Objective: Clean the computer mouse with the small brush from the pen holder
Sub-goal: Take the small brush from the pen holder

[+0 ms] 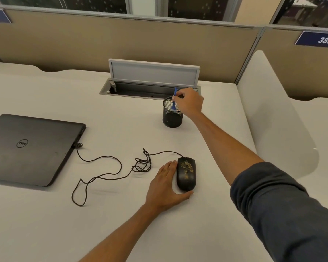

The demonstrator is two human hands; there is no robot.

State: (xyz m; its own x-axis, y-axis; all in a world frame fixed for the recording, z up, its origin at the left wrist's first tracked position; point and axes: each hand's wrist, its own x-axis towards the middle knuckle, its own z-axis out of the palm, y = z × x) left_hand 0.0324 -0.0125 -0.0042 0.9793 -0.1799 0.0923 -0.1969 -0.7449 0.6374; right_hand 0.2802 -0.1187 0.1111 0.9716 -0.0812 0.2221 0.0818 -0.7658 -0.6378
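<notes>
The right hand point(190, 103) pinches the blue brush point(174, 100) at the mouth of the pen holder point(172, 115), toward the surface's point(45, 224) far edge. The left hand point(167, 188) lies flat, steadying the mouse point(186, 173) nearer the front edge. This looks like the fetching step; next, lift the brush clear and carry it to the mouse. The bristles are hard to make out inside the mesh.

White desk point(45, 224), closed laptop point(32, 148) at left, wired mouse point(186, 173), mesh pen holder point(172, 117) behind
</notes>
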